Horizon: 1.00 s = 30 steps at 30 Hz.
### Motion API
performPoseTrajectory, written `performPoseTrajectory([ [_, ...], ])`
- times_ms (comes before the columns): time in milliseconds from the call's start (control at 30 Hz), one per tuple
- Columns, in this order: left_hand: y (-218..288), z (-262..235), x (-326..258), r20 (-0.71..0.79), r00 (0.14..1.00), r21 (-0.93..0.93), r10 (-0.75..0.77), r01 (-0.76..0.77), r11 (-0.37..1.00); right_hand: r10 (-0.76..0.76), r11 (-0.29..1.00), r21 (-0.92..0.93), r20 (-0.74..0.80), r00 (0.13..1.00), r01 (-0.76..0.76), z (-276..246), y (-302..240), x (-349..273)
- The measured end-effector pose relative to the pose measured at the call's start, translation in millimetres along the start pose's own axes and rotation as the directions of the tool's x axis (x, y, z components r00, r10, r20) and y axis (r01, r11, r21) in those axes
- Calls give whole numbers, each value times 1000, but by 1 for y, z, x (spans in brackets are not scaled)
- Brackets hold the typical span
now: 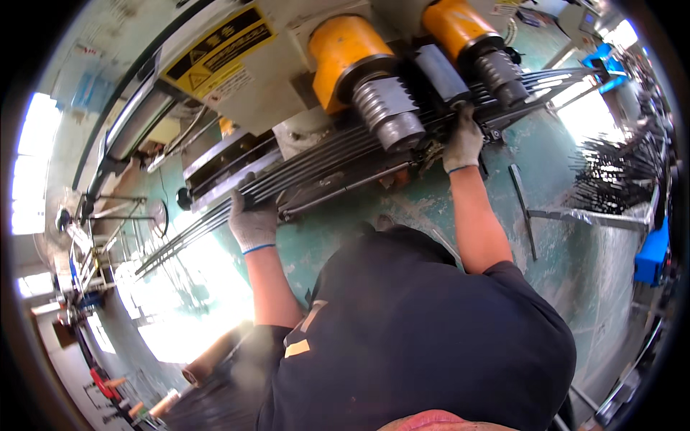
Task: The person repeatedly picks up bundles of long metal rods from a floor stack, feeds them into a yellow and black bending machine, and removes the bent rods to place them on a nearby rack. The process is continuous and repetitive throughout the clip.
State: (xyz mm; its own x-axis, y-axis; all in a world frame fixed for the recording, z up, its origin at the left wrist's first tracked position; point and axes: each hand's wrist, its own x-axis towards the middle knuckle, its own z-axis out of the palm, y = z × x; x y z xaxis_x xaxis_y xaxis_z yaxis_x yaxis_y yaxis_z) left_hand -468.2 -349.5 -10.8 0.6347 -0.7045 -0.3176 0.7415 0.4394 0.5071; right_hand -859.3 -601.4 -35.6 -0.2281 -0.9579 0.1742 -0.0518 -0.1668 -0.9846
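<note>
Rods (316, 167) seated across grooved rollers (392, 115). Left hand (253, 224) and right hand (463, 140) clamped on bundle, both grips closed. Release and removal remaining.

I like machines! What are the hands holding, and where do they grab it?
Both gloved hands grip a bundle of long metal rods: the left hand near its left part, the right hand near the right.

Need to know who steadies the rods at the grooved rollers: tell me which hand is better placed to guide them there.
Probably the right hand: it grips the bundle of long metal rods right beside the grooved rollers. The left hand holds the same bundle farther out, away from the rollers.
</note>
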Motion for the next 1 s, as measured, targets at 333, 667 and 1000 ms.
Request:
performPoseTrajectory([
  [333,31,-6,10,-232,945,106,229,-209,972,388,824,388,147,910,-414,-54,59,-31],
  [667,-9,7,-12,-17,994,-9,-108,107,994,-132,274,-849,432,892,452,-74,123,-43],
  [1000,185,-87,-16,-103,970,-123,222,-234,964,519,831,-217,-28,854,-512,-53,124,-122],
])
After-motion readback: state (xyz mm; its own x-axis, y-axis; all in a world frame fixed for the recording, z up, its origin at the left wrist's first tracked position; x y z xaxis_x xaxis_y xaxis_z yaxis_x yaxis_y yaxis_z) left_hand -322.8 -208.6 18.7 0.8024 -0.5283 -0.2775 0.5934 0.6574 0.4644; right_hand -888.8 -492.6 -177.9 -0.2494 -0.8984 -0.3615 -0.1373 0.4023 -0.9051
